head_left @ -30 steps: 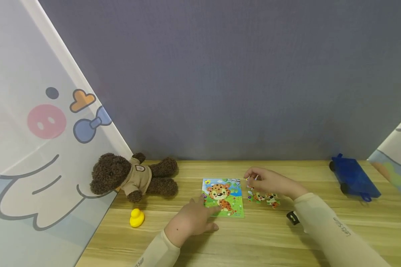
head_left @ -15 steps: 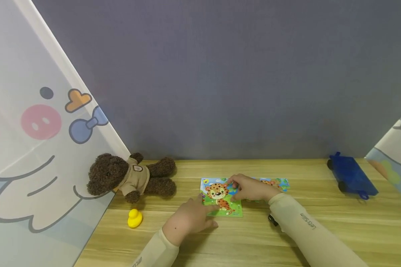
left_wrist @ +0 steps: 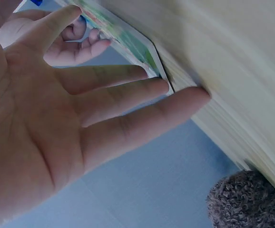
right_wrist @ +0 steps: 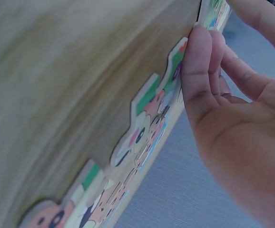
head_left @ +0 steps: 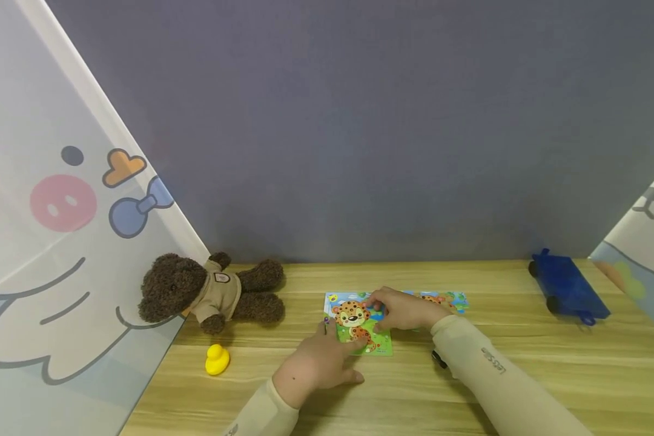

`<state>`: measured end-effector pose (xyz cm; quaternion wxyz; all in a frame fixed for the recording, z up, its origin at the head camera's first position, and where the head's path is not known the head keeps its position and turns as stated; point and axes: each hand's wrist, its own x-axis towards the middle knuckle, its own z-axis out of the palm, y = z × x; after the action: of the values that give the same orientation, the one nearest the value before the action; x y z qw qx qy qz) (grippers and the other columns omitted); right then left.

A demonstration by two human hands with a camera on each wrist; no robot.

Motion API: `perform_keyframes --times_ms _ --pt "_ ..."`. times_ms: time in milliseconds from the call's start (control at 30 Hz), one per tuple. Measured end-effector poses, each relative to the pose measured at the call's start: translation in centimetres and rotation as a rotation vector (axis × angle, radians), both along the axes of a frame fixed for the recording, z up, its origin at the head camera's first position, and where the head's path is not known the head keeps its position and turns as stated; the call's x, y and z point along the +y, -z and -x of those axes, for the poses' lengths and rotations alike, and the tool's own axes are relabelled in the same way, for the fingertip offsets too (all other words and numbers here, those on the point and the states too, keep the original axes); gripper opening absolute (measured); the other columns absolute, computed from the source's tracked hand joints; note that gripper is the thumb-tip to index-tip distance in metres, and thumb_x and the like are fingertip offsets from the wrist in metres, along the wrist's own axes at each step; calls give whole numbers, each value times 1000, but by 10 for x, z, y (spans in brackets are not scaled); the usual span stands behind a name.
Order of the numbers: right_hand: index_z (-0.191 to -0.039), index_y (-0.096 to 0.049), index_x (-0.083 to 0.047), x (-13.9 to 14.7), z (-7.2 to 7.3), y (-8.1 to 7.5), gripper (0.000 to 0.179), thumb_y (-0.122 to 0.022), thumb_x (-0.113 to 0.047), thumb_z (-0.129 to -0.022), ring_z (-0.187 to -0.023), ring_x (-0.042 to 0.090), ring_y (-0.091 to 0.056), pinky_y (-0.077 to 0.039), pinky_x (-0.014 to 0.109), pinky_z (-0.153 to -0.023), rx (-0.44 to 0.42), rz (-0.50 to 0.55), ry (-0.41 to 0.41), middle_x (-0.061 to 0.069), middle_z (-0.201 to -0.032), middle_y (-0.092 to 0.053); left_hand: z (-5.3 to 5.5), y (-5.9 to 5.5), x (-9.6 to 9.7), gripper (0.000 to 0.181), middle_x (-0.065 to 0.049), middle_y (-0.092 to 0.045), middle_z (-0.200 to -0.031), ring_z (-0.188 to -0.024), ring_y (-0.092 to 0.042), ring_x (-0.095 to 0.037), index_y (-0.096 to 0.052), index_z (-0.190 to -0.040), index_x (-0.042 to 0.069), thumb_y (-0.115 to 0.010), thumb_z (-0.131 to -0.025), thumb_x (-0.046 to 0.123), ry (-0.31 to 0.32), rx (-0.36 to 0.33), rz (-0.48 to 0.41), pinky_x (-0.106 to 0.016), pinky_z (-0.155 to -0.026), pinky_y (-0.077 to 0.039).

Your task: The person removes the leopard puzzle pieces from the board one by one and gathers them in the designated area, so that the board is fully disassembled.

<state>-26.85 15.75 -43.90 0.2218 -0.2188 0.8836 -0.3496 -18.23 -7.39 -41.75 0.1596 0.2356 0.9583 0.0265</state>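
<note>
A leopard jigsaw puzzle (head_left: pixel 381 347) lies flat on the wooden table. My left hand (head_left: pixel 323 362) rests along its lower left side, index fingertip on the picture and the fingers spread and straight in the left wrist view. Over the puzzle's upper right part is my right hand (head_left: pixel 406 310), its fingers bent and fingertips at the picture. Whether a piece is between them is hidden. Just right of the puzzle, partly covered by the right hand, lie loose puzzle pieces (head_left: pixel 458 298). Several of these pieces (right_wrist: pixel 142 128) show in a row in the right wrist view.
A brown teddy bear (head_left: pixel 218 298) lies at the left, with a yellow rubber duck (head_left: pixel 217 360) in front of it. At the far right stands a blue toy cart (head_left: pixel 569 284). A grey wall (head_left: pixel 327 133) rises behind the table.
My right hand has moved left from the loose pieces onto the puzzle's upper right part, staying there over the last half second. The left hand has stayed on the puzzle.
</note>
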Motion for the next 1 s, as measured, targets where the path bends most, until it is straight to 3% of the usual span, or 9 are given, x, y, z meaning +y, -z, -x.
perform_keyframes --times_ms 267,533,800,1000 --pt "-138 -62 -9 -1 4 2 49 -83 -15 -94 -101 21 -53 -51 35 -86 -26 26 -18 9 -126 -56 -1 1 1 73 -36 -34 -168 -156 -38 -56 -49 -157 50 -71 -90 70 -4 1 34 -65 -103 -60" --pt "-135 -61 -9 2 8 7 44 -81 -13 -95 -94 21 -50 -47 27 -75 -54 55 -38 10 -122 -56 -1 2 3 75 -35 -38 -166 -154 -41 -55 -49 -156 52 -73 -88 71 13 36 65 -64 -101 -61" --pt "-131 -63 -9 1 12 8 40 -81 -15 -96 -107 22 -50 -47 33 -89 -49 48 -61 8 -122 -57 -3 2 2 75 -35 -38 -166 -155 -39 -54 -49 -156 52 -73 -88 71 9 37 56 -64 -102 -61" --pt "-128 -63 -10 1 15 11 38 -81 -15 -95 -109 22 -51 -48 35 -90 -38 49 -57 7 -119 -57 -4 2 2 75 -35 -39 -166 -154 -40 -55 -48 -157 52 -72 -88 71 11 45 57 -66 -105 -59"
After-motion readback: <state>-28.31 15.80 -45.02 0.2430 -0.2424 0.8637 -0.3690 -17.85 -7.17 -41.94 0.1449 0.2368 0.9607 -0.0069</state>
